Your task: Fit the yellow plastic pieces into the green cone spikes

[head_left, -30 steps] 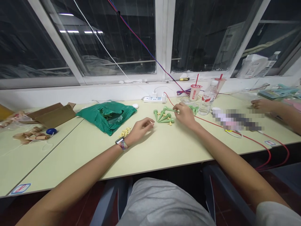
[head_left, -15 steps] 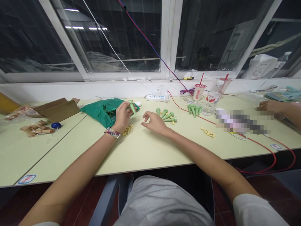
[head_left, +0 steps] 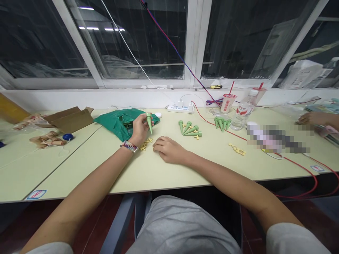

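A green plastic spike (head_left: 149, 124), its cap uppermost and its tip pointing down, is pinched in my left hand (head_left: 139, 132) above the table. Below that hand lies a small pile of yellow plastic pieces (head_left: 144, 144), partly hidden by it. My right hand (head_left: 170, 151) rests low at the table just right of the pile, fingers curled together; whatever is under the fingertips is hidden. Several green spikes with yellow pieces on them (head_left: 191, 130) lie fanned out beyond my right hand. Another group of green spikes (head_left: 222, 124) sits farther right.
A green plastic bag (head_left: 111, 121) lies open behind my left hand. Wooden toy parts (head_left: 47, 140) and a cardboard box (head_left: 70, 120) are at left. A power strip (head_left: 178, 108), cup (head_left: 227, 104), water bottle (head_left: 241, 114) and joined yellow pieces (head_left: 237, 149) lie rightward. Another person's hand (head_left: 312, 119) is far right.
My right hand has come down toward the table beside the yellow pile, and its fingers have closed together. The left hand still holds the green spike, now turned more upright.
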Demonstrator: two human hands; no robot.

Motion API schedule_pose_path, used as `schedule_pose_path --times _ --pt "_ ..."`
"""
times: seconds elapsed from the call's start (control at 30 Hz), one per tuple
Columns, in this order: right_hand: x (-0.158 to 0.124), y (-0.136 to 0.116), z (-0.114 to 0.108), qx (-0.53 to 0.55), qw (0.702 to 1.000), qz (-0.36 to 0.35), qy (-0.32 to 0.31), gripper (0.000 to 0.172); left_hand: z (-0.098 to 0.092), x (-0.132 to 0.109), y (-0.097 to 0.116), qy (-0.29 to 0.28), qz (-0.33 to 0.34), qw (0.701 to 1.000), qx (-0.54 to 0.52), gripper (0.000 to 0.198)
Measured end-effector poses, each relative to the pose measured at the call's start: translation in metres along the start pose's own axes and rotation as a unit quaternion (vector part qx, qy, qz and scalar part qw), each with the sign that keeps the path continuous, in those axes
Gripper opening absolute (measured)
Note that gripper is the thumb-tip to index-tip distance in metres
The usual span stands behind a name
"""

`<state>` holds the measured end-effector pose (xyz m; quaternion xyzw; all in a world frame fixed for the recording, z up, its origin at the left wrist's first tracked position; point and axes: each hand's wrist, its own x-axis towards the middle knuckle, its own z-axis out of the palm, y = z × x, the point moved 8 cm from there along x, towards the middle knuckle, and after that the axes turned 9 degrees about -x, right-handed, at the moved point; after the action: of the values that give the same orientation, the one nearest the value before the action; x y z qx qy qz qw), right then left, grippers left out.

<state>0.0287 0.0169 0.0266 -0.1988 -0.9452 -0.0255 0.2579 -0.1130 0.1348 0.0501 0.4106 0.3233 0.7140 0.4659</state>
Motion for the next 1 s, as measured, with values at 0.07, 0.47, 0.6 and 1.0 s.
schedule_pose_path --times 0.07,0.47,0.6,1.0 --pt "-0.008 0.003 -0.007 0.003 1.000 0.010 0.008 0.029 0.002 -0.001 -0.003 -0.012 -0.005 1.000 0.012 0.028" --pt "-0.051 0.050 -0.032 0.036 0.983 0.180 0.009 0.013 0.016 -0.013 -0.011 -0.072 -0.042 0.996 0.039 0.042" --pt "-0.065 0.067 -0.043 0.030 0.972 0.235 0.001 0.009 0.021 -0.014 -0.015 -0.112 -0.049 0.991 0.053 0.046" --pt "-0.062 0.076 -0.040 0.094 0.964 0.247 -0.024 0.007 0.041 -0.038 -0.026 -0.182 -0.095 0.977 0.058 0.051"
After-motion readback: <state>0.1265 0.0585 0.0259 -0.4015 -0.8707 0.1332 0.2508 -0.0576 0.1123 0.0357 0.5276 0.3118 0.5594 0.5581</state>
